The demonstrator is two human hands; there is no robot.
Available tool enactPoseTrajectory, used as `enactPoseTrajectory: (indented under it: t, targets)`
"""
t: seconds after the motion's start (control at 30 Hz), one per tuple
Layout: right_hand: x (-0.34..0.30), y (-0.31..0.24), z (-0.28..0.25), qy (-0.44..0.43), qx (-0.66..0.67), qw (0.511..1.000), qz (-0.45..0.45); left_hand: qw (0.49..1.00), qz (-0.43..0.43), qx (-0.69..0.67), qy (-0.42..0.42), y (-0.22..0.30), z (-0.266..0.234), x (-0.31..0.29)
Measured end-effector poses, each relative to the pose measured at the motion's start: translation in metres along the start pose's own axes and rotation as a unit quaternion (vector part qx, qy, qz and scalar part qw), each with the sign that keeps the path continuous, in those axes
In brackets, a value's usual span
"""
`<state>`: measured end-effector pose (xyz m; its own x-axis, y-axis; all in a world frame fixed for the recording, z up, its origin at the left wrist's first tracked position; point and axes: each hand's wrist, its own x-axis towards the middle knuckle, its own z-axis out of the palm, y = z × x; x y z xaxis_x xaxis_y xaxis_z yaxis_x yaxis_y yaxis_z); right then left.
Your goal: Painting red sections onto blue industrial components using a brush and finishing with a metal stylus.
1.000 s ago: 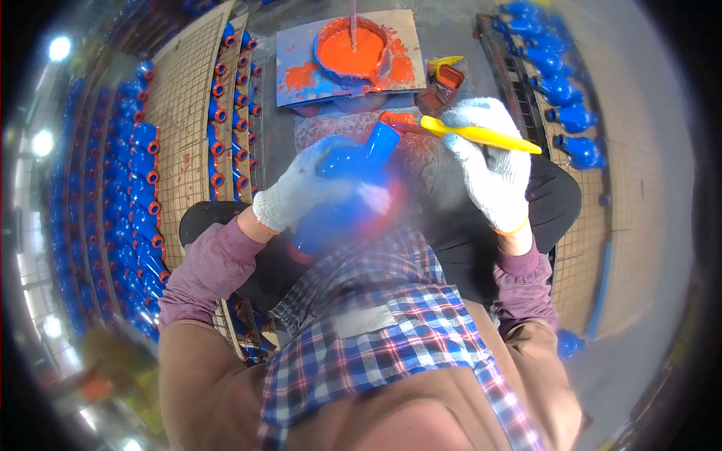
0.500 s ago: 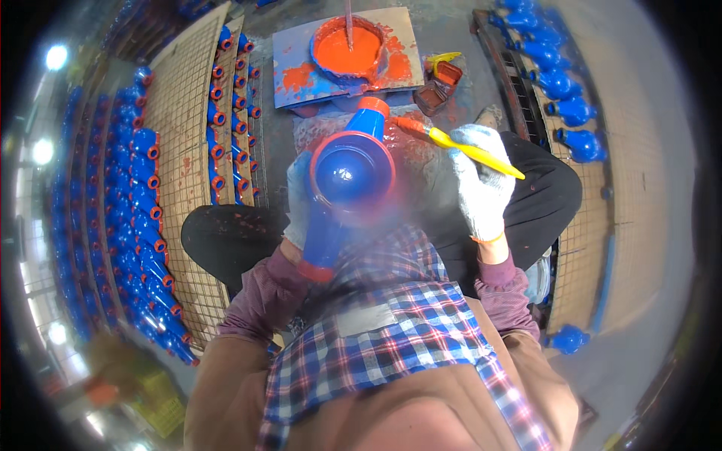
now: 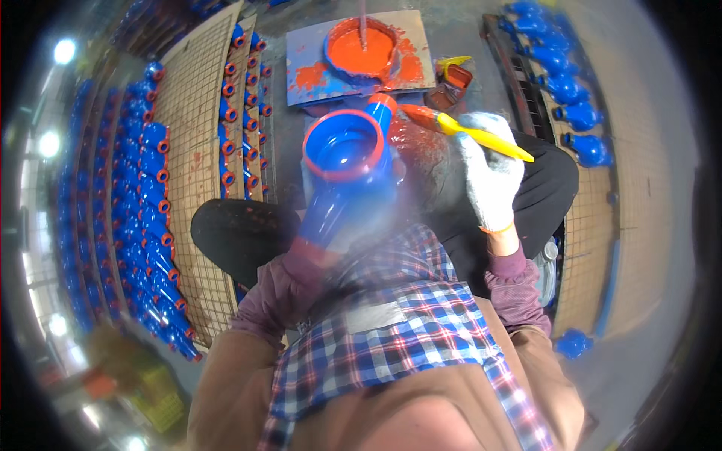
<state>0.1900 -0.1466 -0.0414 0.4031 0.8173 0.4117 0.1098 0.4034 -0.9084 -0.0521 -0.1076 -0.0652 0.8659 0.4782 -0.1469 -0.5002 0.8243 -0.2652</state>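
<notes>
A glossy blue pipe fitting [image 3: 342,199] with three red-rimmed openings is held up before my lap. Its wide round mouth faces up, and a narrower neck points away from me, its red end [image 3: 383,101] near the paint. My left hand is mostly hidden behind the fitting, holding it from the left and below. In its white glove, my right hand [image 3: 492,177] grips the yellow handle of a paintbrush [image 3: 489,140]. The red-coated bristles lie right beside the neck's red end; whether they touch it I cannot tell.
A tub of orange-red paint [image 3: 353,71] with a stick in it stands on a paint-splashed board [image 3: 301,94]. Small red-stained containers [image 3: 444,94] sit to its right. Blue fittings line mesh-topped racks at left [image 3: 199,143] and right [image 3: 579,225].
The fitting has tilted and turned, its wide mouth moving up and left. My right hand and the brush have shifted slightly right in view, with the whole scene.
</notes>
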Motion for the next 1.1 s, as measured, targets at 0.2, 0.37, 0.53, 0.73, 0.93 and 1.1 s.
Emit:
enactPoseTrajectory:
  t: [0.2, 0.37, 0.53, 0.73, 0.93, 1.1]
  targets:
    - [-0.003, -0.007, -0.003, 0.008, -0.048, 0.999, -0.009, 0.992, 0.086, 0.077, 0.055, 0.004, 0.03, 0.003]
    - [0.003, -0.012, 0.0, -0.008, -0.075, 0.997, -0.009, 0.992, 0.056, 0.103, 0.049, 0.045, 0.035, 0.011]
    - [0.019, -0.012, 0.013, -0.051, -0.147, 0.979, -0.13, 0.967, 0.075, 0.242, 0.023, 0.093, 0.056, 0.021]
    - [0.048, 0.005, 0.037, -0.006, -0.086, 0.993, -0.08, 0.919, 0.147, 0.364, 0.047, 0.132, 0.085, 0.031]
    - [0.103, 0.082, 0.053, 0.07, -0.095, 0.993, 0.0, 0.922, 0.234, 0.29, 0.107, 0.135, 0.083, 0.009]
    - [0.126, 0.133, 0.073, 0.065, -0.117, 0.99, 0.043, 0.937, 0.183, 0.298, 0.009, 0.136, 0.092, -0.003]
